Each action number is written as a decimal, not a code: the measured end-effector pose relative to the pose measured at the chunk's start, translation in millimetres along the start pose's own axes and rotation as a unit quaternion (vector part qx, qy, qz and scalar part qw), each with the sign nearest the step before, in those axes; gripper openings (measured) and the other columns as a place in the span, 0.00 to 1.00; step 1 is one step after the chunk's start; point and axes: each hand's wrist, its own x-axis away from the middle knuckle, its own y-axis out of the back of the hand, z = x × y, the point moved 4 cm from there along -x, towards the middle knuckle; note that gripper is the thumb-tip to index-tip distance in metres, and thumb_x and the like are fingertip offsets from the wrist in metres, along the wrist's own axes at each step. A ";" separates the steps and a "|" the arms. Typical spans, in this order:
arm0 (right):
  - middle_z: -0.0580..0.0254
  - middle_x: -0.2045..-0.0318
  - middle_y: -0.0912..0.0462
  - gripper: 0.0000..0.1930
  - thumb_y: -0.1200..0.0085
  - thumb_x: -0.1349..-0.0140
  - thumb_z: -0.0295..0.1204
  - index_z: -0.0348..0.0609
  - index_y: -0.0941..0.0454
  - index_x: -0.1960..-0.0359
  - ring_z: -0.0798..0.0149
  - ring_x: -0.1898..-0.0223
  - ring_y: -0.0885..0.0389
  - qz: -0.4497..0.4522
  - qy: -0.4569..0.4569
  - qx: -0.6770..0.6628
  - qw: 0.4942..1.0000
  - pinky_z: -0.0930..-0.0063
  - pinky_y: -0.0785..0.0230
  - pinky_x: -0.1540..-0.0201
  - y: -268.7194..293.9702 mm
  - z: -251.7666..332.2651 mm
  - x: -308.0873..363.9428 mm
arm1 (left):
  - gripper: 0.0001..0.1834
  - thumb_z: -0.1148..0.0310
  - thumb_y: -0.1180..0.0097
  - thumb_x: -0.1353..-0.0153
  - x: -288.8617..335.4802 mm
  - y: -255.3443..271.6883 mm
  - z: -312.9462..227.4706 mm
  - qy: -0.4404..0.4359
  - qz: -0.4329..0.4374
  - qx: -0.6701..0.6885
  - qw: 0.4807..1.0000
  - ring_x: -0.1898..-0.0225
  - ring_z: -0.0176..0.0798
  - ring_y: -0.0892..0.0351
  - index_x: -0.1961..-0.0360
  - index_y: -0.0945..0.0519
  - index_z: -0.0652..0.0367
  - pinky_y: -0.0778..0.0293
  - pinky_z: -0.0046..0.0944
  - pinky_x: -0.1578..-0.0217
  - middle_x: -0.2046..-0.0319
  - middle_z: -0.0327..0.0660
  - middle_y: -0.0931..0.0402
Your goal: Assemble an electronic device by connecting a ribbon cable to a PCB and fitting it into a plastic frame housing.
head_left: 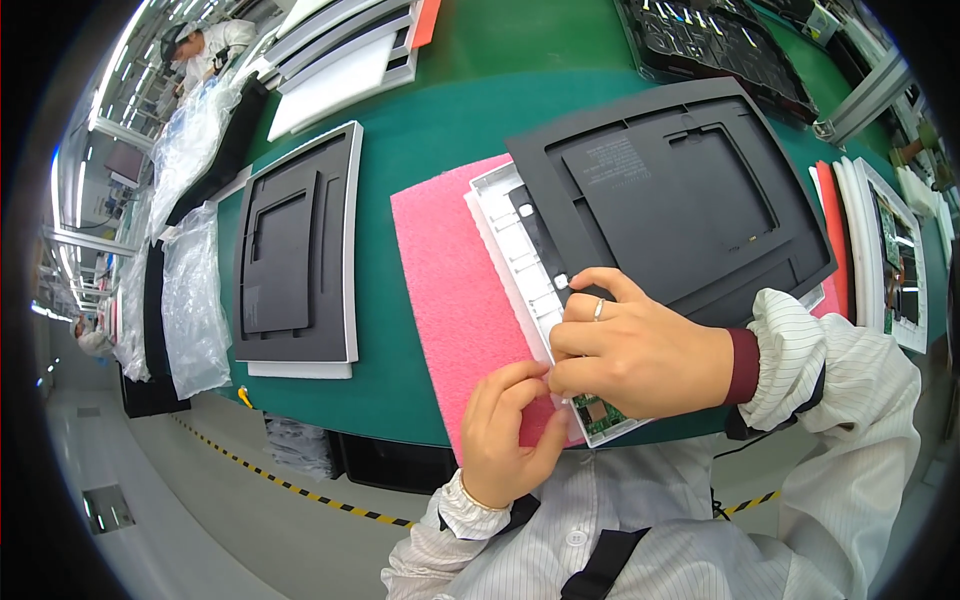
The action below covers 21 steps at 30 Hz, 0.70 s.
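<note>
A co-worker [215, 45] in a white coat and dark cap leaned over at the upper left of the frame. Below, crumpled clear plastic wrapping [195, 310] hung along the left side. Left of centre, a dark panel with a white edge [282, 255] lay on the green table mat [400, 150], well apart from the hands. Above it, at the top, was a stack of grey and white panels [345, 62].

In the middle, a pink foam sheet [440, 265] lay on the mat. At the lower centre, the left hand [510, 435] had its thumb and fingers bent toward each other at the lower corner of a white frame [533, 268]; whether they pinched anything, I could not tell. The frame, the thing being worked on, lay on the foam right of centre, its ribbed left strip uncovered. A bit of green circuit board [598, 412] showed in its lower corner.

The right hand [645, 350], a ring on one finger, reached in over the frame, fingers curled and their tips close to the left hand's; its hold, too, could not be made out. A large dark grey panel [650, 190] covered most of the frame. At the upper right stood a black tray [715, 50]; at the right edge, another white frame with a circuit board [892, 255] stood on end.
</note>
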 end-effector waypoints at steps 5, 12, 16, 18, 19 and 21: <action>0.70 0.72 0.28 0.08 0.37 0.56 0.29 0.49 0.22 0.72 0.62 0.61 0.28 0.043 0.001 0.044 0.998 0.51 0.44 0.39 0.9 1.3 -3.8 | 0.30 0.71 0.28 0.58 -1.8 -3.0 -1.1 0.006 0.041 -0.008 0.999 0.55 0.54 0.24 0.53 0.29 0.64 0.28 0.46 0.56 0.51 0.54 0.28; 0.68 0.74 0.26 0.04 0.43 0.51 0.30 0.44 0.22 0.78 0.63 0.61 0.27 0.080 0.043 0.120 0.989 0.57 0.41 0.39 1.1 4.9 -9.5 | 0.34 0.70 0.26 0.61 -1.8 -3.3 1.1 0.021 0.054 -0.013 0.998 0.52 0.54 0.26 0.53 0.30 0.64 0.29 0.46 0.54 0.50 0.54 0.29; 0.68 0.73 0.25 0.05 0.44 0.50 0.30 0.43 0.22 0.78 0.63 0.60 0.27 0.093 0.056 0.132 0.985 0.57 0.41 0.38 1.0 5.1 -10.8 | 0.34 0.70 0.26 0.62 -2.2 -4.3 1.3 0.013 0.050 -0.013 0.999 0.52 0.54 0.26 0.53 0.30 0.64 0.29 0.46 0.54 0.50 0.54 0.29; 0.68 0.74 0.25 0.05 0.44 0.50 0.30 0.43 0.21 0.78 0.63 0.59 0.27 0.098 0.052 0.126 0.986 0.57 0.41 0.38 0.4 3.4 -9.7 | 0.34 0.70 0.26 0.62 -2.1 -4.2 1.8 0.010 0.051 -0.010 0.999 0.52 0.54 0.26 0.53 0.30 0.63 0.29 0.46 0.54 0.49 0.55 0.30; 0.68 0.74 0.25 0.06 0.44 0.50 0.31 0.43 0.21 0.79 0.63 0.59 0.27 0.101 0.052 0.122 0.986 0.57 0.41 0.38 0.4 2.7 -8.9 | 0.34 0.70 0.26 0.62 -2.0 -4.2 2.3 0.012 0.052 -0.007 0.999 0.52 0.54 0.26 0.53 0.30 0.63 0.29 0.46 0.54 0.49 0.55 0.30; 0.68 0.74 0.26 0.06 0.44 0.50 0.31 0.43 0.20 0.78 0.63 0.59 0.27 0.111 0.049 0.128 0.984 0.57 0.41 0.37 3.3 2.6 -9.6 | 0.34 0.70 0.26 0.63 -1.9 -3.8 2.8 0.009 0.055 -0.013 0.998 0.53 0.54 0.27 0.53 0.30 0.63 0.29 0.46 0.55 0.49 0.55 0.30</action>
